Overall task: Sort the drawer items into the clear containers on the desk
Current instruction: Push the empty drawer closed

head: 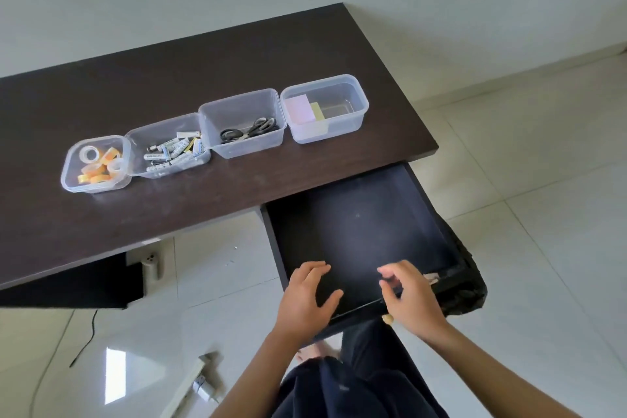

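Both hands are held over the front edge of the open drawer (366,231): the left hand (307,295) is spread flat and released, the right hand (409,297) loosely curled (its grip cannot be told). Four clear containers (324,108) are lined up on the worktop (210,61), holding tape rolls (98,163), batteries (173,151), two scissors (249,131) and two note pads (305,108).

A dark desk (237,54) carries four clear containers (241,122) in a touching row, well beyond the fingers (315,268), holding tape, batteries, scissors, notes.
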`<state>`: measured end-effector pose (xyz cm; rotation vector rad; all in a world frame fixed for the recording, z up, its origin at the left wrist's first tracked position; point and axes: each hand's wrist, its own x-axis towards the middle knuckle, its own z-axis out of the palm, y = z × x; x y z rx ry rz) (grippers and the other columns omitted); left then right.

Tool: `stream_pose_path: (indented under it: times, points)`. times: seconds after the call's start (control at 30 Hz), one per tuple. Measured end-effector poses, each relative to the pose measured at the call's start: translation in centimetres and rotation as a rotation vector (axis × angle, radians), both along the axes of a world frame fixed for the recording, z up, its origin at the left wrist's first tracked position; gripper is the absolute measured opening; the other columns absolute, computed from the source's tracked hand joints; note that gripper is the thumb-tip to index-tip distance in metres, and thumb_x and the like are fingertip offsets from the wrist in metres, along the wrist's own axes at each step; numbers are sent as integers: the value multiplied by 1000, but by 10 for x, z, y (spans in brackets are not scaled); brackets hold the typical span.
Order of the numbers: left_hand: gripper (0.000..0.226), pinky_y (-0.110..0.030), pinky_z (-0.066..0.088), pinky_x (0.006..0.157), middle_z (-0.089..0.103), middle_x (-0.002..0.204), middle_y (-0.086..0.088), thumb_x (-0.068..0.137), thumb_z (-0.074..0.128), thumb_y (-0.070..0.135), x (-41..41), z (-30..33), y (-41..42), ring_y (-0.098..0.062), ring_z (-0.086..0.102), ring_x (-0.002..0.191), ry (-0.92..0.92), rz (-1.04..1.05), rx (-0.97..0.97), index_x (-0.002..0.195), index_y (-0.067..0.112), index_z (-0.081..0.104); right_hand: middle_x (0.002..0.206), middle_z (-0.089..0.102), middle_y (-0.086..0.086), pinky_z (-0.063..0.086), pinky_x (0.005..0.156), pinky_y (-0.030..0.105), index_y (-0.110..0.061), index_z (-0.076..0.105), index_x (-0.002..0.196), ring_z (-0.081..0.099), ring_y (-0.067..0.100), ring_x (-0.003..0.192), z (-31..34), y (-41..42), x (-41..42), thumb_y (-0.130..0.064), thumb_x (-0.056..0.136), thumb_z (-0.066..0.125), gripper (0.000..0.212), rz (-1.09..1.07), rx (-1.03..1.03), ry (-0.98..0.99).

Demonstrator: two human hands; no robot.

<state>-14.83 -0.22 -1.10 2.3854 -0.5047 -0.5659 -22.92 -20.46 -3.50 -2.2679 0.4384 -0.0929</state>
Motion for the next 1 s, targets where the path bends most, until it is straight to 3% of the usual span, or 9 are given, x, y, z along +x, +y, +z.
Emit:
stream_pose_path:
  times: [0.13, 0.27, 0.37, 0.57, 0.63, 0.73, 0.77, 0.87, 1.0]
  points:
    - [41, -13, 33, 96, 52, 123, 14, 85, 61, 48, -41, -18, 8, -3, 47, 112, -21, 13, 56, 121, 29, 57, 83, 56, -16, 45, 69, 7, -18, 65, 92, 57, -2, 82, -26, 14, -56, -2, 79, 69, 20, -74, 70, 33]
    - [26, -29, 23, 101, 60, 110, 19, 81, 65, 49, -60, -31, 17, -8, 52, 106, -109, 119, 189, 103, 36, 67, 92, 65, -7, 55, 71, 24, -18, 64, 96, 62, 5, 82, -44, 20, -74, -21, 87, 67, 10, -220, 193, 136]
    - [19, -31, 28, 94, 60, 109, 14, 78, 73, 39, -79, -39, 19, -14, 52, 105, -114, 302, 195, 95, 32, 71, 104, 62, -2, 48, 72, 20, -18, 61, 101, 62, 6, 85, -49, 20, -76, -19, 86, 66, 15, -335, 307, 242]
    - [21, -23, 41, 90, 49, 120, 1, 77, 78, 21, -101, -50, 12, -16, 49, 110, 64, 638, -51, 97, 24, 71, 102, 67, -2, 45, 63, 11, -19, 62, 98, 66, 12, 89, -57, 31, -69, -7, 84, 67, 19, -527, 639, 235]
    - [21, -26, 46, 90, 49, 117, 3, 77, 78, 20, -104, -53, 10, -16, 52, 108, 74, 683, -86, 97, 24, 71, 96, 70, 2, 49, 67, 16, -19, 64, 91, 67, 14, 90, -64, 32, -65, -4, 80, 70, 20, -624, 711, 189]
    - [22, -33, 52, 89, 53, 105, 4, 76, 78, 17, -108, -53, 10, -16, 55, 97, 33, 742, -123, 98, 20, 73, 89, 74, 5, 56, 78, 35, -24, 66, 84, 69, 21, 90, -72, 34, -64, -4, 76, 73, 23, -688, 785, 142]
    - [22, -33, 53, 87, 54, 103, 5, 76, 78, 17, -109, -52, 10, -16, 56, 94, 18, 755, -127, 98, 20, 73, 89, 74, 6, 55, 77, 34, -25, 66, 85, 70, 20, 87, -72, 35, -66, -4, 76, 74, 24, -698, 797, 119]
    - [21, -29, 53, 81, 53, 98, 8, 76, 78, 14, -112, -46, 9, -14, 56, 88, -17, 801, -170, 95, 20, 73, 92, 74, 10, 48, 72, 19, -25, 61, 100, 71, 15, 82, -61, 42, -70, -6, 79, 74, 32, -766, 859, 22]
    - [20, -20, 49, 73, 54, 94, 12, 73, 80, 14, -111, -35, 7, -5, 55, 84, -19, 846, -223, 90, 21, 73, 90, 71, 9, 51, 77, 18, -36, 40, 132, 71, 12, 87, -48, 51, -69, -9, 76, 79, 73, -813, 890, -109]
